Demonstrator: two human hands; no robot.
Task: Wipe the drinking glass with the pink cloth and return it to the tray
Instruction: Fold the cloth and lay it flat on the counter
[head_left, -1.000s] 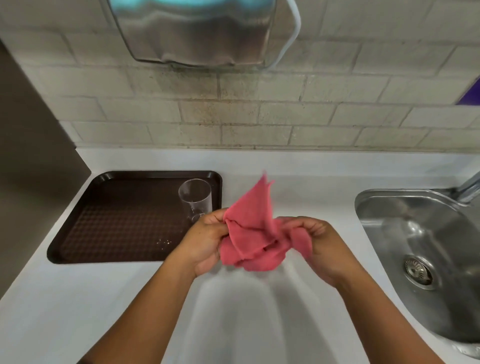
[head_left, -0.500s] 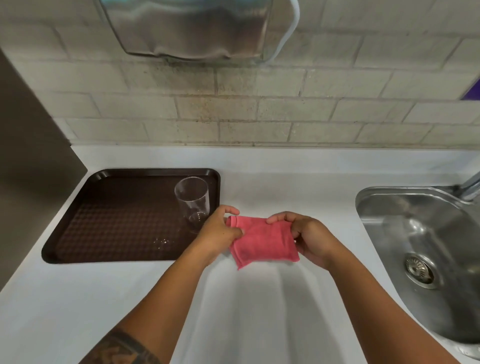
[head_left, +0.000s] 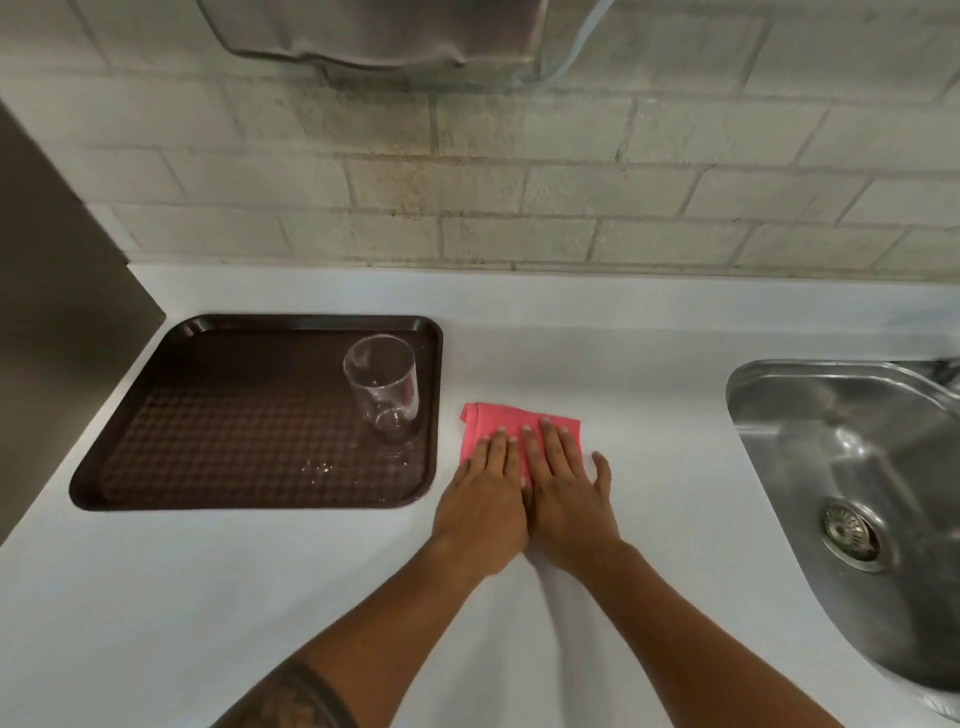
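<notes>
A clear drinking glass (head_left: 383, 385) stands upright near the right edge of the dark brown tray (head_left: 218, 415) on the white counter. The pink cloth (head_left: 498, 420) lies folded flat on the counter just right of the tray. My left hand (head_left: 485, 496) and my right hand (head_left: 563, 488) rest side by side, palms down with fingers stretched, pressing on the cloth's near part. Neither hand grips anything. Most of the cloth's near half is hidden under my fingers.
A steel sink (head_left: 857, 478) with a round drain (head_left: 852, 532) is set in the counter at the right. A brick wall (head_left: 519, 197) rises behind, with a metal dispenser (head_left: 374, 31) mounted high. A dark panel (head_left: 47, 291) borders the counter at the left.
The cloth went from bunched in both hands to folded, then laid flat on the counter. Both hands let go of it and now press flat on top.
</notes>
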